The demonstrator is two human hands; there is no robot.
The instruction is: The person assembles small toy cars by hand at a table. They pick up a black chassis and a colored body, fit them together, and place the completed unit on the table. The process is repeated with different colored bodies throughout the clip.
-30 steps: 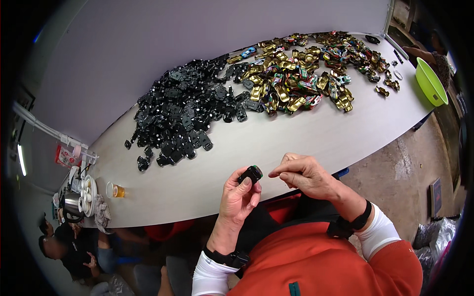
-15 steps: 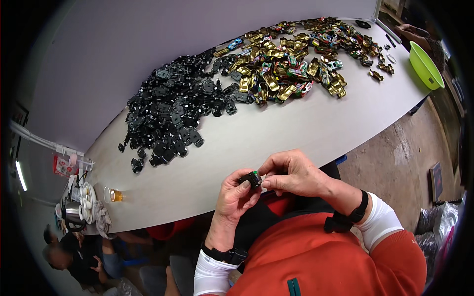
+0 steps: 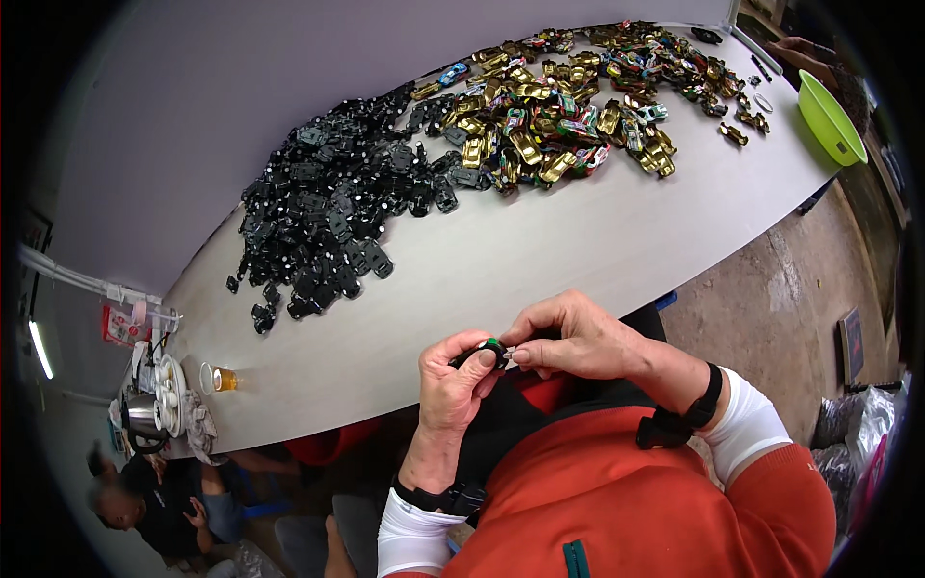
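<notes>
Over the table's front edge, my left hand (image 3: 450, 383) is closed around a small black toy car part (image 3: 496, 354) with a bit of green on top. Thumb and fingers cover most of it. My right hand (image 3: 576, 337) pinches something tiny and pale against the part's right end; its kind is too small to make out. Beyond my hands, on the left, lies a heap of black toy car chassis (image 3: 332, 207). A pile of gold and multicoloured toy car bodies (image 3: 530, 144) adjoins it on the right.
A lime green basin (image 3: 827, 123) stands at the table's right end. On the left are a cup of amber drink (image 3: 223, 380), a cup tray (image 3: 171, 395), a kettle (image 3: 145, 416) and a cloth (image 3: 200, 429). A person (image 3: 164, 506) sits lower left; another person's arm (image 3: 805, 63) shows upper right.
The black part has turned in my left hand, its green spot now at the top. My right fingers stay at its end. The view has shifted slightly.
</notes>
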